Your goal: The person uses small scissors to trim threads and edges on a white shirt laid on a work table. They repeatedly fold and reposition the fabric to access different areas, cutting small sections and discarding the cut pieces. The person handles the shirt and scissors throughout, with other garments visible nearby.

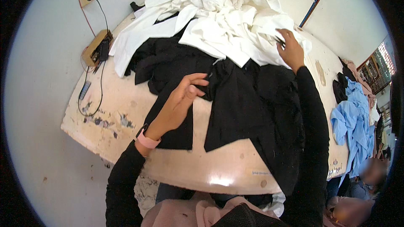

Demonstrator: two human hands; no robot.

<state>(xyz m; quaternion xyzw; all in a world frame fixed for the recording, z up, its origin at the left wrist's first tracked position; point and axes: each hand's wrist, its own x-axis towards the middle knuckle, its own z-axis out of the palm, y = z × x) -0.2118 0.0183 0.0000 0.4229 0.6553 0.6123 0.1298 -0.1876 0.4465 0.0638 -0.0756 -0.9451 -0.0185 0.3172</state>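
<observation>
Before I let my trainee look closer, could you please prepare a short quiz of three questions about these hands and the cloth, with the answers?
1. Which wrist wears the pink band?
2. True or false: the right hand is at the right side of the white cloth.
3. Choose what is nearest to the fingertips of the left hand: A) blue cloth; B) black cloth; C) pink band.

Key: 1. The left one. 2. True. 3. B.
</observation>
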